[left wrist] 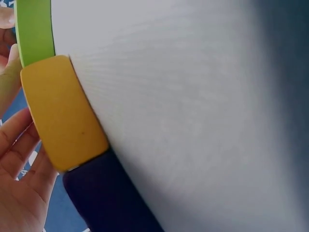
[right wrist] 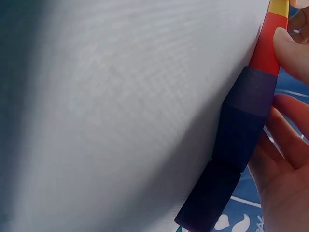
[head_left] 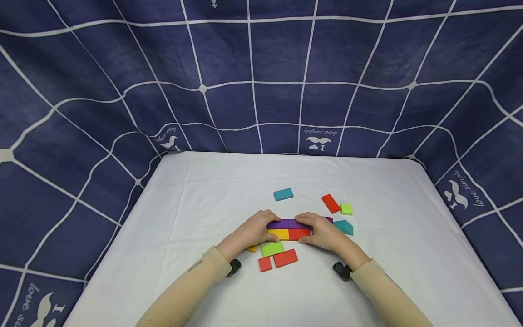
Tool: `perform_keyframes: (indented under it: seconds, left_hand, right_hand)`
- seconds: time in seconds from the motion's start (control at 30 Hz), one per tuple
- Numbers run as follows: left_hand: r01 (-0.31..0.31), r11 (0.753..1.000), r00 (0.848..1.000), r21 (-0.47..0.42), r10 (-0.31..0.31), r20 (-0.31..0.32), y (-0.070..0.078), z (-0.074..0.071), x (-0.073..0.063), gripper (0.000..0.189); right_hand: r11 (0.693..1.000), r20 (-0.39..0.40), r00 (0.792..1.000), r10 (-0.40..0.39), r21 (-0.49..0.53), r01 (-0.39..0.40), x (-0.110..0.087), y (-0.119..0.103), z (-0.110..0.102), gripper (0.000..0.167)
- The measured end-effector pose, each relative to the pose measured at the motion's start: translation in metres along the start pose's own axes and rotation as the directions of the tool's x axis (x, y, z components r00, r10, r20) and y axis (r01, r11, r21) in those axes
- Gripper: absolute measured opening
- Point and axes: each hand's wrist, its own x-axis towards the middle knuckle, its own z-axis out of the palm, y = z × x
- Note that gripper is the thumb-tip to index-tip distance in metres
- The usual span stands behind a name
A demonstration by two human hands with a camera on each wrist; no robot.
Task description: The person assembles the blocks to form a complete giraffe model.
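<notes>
The purple blocks [head_left: 278, 224], the yellow block [head_left: 279, 234], the red blocks [head_left: 298, 234], the orange block [head_left: 253, 248], the green blocks [head_left: 272, 249] and the teal blocks [head_left: 283, 195] are each of one plain colour. The table [head_left: 229, 177] is white, while the curtain [head_left: 278, 54] is dark blue with white grid lines and moustache prints. The sleeves [head_left: 180, 286] are beige, with small dark marks.

There is room to pass by the left edge of the white table [head_left: 143, 254]. Mid-table, purple blocks [head_left: 278, 224] get in the way; a blue block [head_left: 283, 195] sits nearer the far edge.
</notes>
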Motion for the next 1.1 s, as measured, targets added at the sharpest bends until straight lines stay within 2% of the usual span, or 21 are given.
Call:
perform_keyframes:
  seconds: [0.27, 0.67, 1.1]
  left_hand:
    - [0.008, 0.999, 1.0, -0.034, -0.008, 0.001, -0.0022, -0.0008, -0.0001, 0.057]
    - [-0.017, 1.0, 1.0, -0.017, 0.017, -0.019, -0.0021, -0.0004, -0.0004, 0.056]
    - [-0.001, 1.0, 1.0, -0.022, 0.001, -0.017, -0.0031, 0.0002, 0.0016, 0.057]
  right_hand:
    - [1.0, 0.011, 1.0, -0.017, -0.017, 0.018, 0.0006, 0.0001, 0.0019, 0.061]
    - [1.0, 0.017, 1.0, -0.026, -0.014, 0.026, 0.0013, -0.0004, 0.0013, 0.06]
    - [0.999, 0.037, 0.998, -0.051, -0.001, 0.051, 0.0027, 0.0025, -0.0015, 0.059]
